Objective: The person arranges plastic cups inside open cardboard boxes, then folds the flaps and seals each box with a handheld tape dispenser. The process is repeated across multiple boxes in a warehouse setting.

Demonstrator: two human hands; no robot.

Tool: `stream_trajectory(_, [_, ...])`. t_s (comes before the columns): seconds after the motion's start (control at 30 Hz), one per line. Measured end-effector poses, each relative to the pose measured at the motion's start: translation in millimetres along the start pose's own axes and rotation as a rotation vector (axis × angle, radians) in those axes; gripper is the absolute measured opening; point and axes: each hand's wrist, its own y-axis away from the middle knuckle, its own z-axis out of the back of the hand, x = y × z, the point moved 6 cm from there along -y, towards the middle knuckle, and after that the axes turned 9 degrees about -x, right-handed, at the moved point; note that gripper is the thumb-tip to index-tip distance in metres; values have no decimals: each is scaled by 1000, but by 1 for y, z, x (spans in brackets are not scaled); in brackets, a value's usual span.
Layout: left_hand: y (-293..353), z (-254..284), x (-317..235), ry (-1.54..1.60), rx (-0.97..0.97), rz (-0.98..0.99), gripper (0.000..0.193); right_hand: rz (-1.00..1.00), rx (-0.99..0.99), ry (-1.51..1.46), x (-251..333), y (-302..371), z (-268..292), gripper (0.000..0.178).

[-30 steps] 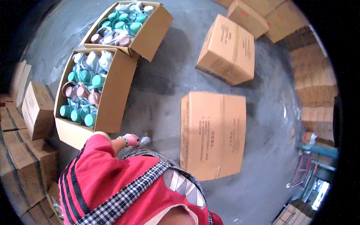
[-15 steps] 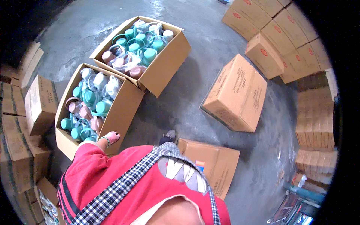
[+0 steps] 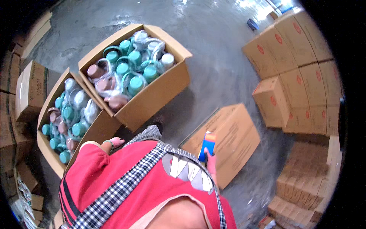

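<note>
My right hand is closed around a blue box-shaped object with an orange and white end; its exact kind cannot be made out. It is held above a closed brown carton on the floor. My left hand, with a green band at the wrist, hangs beside the nearer open carton, and its fingers look loosely extended with nothing in them. That carton holds several plastic-wrapped flasks with teal, pink and white lids. A second open carton adjoins it, filled with similar flasks.
Stacked brown cartons stand at the right, with one single carton in front. More cartons line the left side. A dark blue basin sits on the grey floor at the back.
I have moved forward and turned right, so the carton on the right is now closer, under my right hand. My right hand has come into view with the blue object. The left hand has left the carton's edge.
</note>
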Motion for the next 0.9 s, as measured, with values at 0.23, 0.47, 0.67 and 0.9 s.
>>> stream_trajectory(0.23, [-140, 109, -208, -553, -252, -541, 30, -236, 64, 207, 13, -116, 38, 44])
stream_trajectory(0.47, [-261, 185, -410, 659, -347, -106, 41, -303, -115, 80, 58, -314, 81, 42])
stream_trajectory(0.67, [-334, 148, -428, 658, -510, 172, 40, -28, 134, 226, 339, -435, -38, 30])
stream_trajectory(0.9, [-385, 235, -470, 811, -814, 473, 38, 97, 383, 479, 487, -549, -135, 35])
